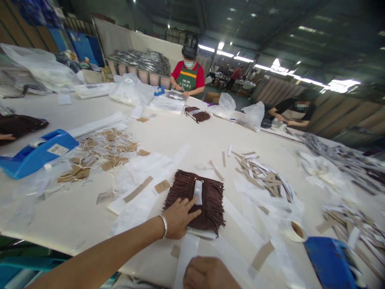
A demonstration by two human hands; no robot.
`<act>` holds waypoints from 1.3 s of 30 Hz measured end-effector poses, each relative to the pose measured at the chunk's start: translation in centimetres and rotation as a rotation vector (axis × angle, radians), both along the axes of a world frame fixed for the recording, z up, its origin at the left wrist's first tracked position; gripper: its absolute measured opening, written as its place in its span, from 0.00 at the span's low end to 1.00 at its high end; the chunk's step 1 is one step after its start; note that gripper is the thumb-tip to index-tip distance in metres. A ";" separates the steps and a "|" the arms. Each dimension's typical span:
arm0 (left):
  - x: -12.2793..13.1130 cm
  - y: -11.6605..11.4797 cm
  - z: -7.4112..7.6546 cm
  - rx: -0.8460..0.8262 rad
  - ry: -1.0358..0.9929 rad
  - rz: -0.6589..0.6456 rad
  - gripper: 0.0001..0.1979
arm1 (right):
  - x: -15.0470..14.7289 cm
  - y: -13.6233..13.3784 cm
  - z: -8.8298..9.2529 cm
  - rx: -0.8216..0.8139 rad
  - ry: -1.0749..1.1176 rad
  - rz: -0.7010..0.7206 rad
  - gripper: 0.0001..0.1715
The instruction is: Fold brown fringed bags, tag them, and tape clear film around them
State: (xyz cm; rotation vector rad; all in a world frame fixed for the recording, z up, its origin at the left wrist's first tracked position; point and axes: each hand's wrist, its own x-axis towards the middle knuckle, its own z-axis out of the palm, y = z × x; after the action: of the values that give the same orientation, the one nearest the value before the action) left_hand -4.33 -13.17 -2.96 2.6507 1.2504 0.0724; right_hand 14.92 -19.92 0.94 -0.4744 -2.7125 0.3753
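A dark brown fringed bag [212, 200] lies on the white table in front of me, with a small silvery packet [197, 192] on its middle. My left hand [180, 216], with a bracelet at the wrist, rests on the bag's left part, fingers spread and fingertips at the packet's lower end. Nearer to me, at the bottom edge, my right hand [207, 273] is blurred with its fingers curled; what it holds, if anything, is hidden. A brown paper tag [162, 186] and a tan strip [138, 189] lie left of the bag.
Blue tape dispensers [45, 150] stand at left and lower right, near a tape roll [294, 231]. Corded tags [111, 154] and paper strips [264, 174] lie in piles. Across the table [168, 136] stands a person in a green apron [188, 78]; another works at right.
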 end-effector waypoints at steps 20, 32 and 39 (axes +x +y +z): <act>-1.0 1.6 1.5 -0.198 -0.110 0.057 0.24 | -2.1 16.6 -4.5 -0.348 0.113 -0.802 0.18; -1.2 1.9 0.6 -0.238 -0.067 0.000 0.37 | 0.3 8.3 2.4 -0.471 0.254 -0.459 0.10; -1.3 1.9 0.7 -0.213 -0.041 -0.043 0.39 | -0.8 1.5 2.5 0.072 0.072 -0.024 0.14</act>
State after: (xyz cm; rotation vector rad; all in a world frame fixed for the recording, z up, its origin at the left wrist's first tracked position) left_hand -5.59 -11.27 -2.26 2.4788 1.1205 -0.0123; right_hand 14.14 -18.37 3.45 -0.4636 -2.6386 0.2813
